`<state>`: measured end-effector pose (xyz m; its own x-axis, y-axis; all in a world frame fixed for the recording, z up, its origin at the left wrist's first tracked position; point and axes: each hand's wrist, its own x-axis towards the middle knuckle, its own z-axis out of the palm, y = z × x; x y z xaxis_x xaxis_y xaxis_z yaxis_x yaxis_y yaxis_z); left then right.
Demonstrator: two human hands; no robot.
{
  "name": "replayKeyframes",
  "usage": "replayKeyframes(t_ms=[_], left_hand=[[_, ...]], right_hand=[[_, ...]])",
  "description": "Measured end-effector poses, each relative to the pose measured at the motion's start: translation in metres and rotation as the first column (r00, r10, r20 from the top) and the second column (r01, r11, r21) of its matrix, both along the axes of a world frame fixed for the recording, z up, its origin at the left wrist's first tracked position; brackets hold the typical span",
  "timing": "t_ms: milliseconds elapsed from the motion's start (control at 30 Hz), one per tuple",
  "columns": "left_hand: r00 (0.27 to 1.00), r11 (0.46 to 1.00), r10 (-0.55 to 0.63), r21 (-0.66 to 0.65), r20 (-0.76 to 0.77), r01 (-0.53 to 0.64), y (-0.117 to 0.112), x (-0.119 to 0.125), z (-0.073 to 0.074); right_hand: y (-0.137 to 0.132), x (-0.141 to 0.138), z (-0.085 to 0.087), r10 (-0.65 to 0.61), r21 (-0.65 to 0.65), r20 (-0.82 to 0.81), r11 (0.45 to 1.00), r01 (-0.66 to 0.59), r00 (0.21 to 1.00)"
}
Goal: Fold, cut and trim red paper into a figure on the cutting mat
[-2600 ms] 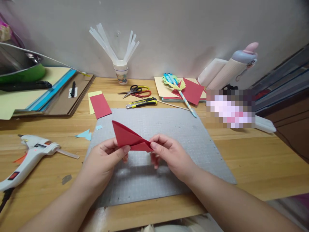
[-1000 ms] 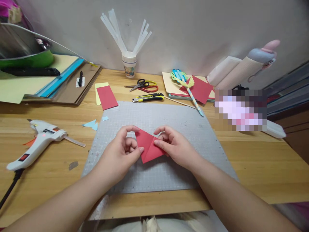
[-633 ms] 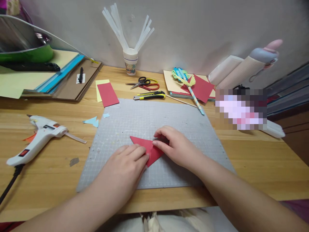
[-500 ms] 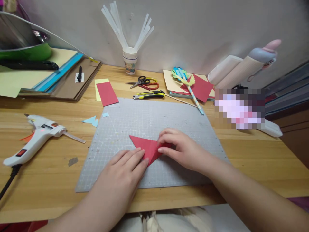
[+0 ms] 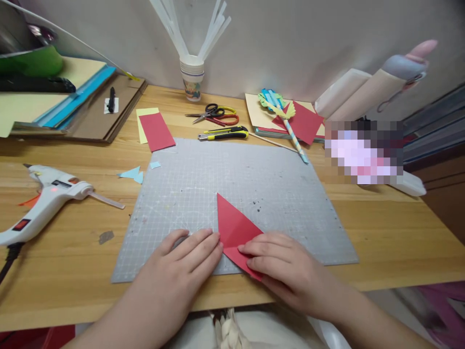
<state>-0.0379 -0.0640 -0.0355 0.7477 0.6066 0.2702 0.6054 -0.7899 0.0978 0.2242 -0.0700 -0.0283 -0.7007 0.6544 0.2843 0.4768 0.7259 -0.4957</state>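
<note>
A folded red paper triangle (image 5: 234, 228) lies flat on the grey cutting mat (image 5: 232, 179), near its front edge, one tip pointing away from me. My left hand (image 5: 189, 257) rests flat beside it, fingers stretched out and touching its left edge. My right hand (image 5: 283, 266) lies over the paper's lower right part, its fingers stretched together and pressing the paper down onto the mat.
A white glue gun (image 5: 43, 196) lies at the left. Behind the mat are scissors (image 5: 214, 114), a yellow utility knife (image 5: 223, 134), red and yellow paper pieces (image 5: 154, 128), a cup of glue sticks (image 5: 192, 82) and a paper craft (image 5: 281, 114). Stacked card and folders (image 5: 72, 104) sit far left.
The red paper went from held in the air to flat on the mat. It has since turned and slid toward the front edge, and both hands came nearer with it.
</note>
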Motion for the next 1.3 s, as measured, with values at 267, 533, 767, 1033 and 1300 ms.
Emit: replayKeyframes(t_ms=[267, 533, 767, 1033, 1300], left_hand=[[1.000, 1.000, 0.013, 0.008, -0.002, -0.013, 0.004, 0.011, -0.002], [0.986, 0.986, 0.163, -0.023, 0.036, -0.163, 0.007, 0.031, -0.002], [0.992, 0.996, 0.081, 0.034, 0.100, -0.085, -0.008, 0.021, 0.003], [0.993, 0.992, 0.118, -0.056, 0.025, -0.117, -0.025, 0.009, 0.000], [0.994, 0.989, 0.110, -0.100, 0.010, -0.108, -0.028, 0.006, -0.004]], right_hand=[[-0.005, 0.004, -0.005, -0.029, 0.222, 0.030, 0.975, 0.022, 0.999], [0.007, 0.000, -0.005, -0.158, 0.051, 0.121, 0.987, 0.153, 0.980], [-0.007, 0.009, -0.008, -0.025, 0.039, 0.059, 0.999, 0.022, 0.998], [-0.013, 0.016, -0.007, 0.020, -0.138, 0.137, 0.990, -0.001, 0.990], [0.000, -0.006, -0.002, -0.306, -0.395, 0.022, 0.872, 0.289, 0.952]])
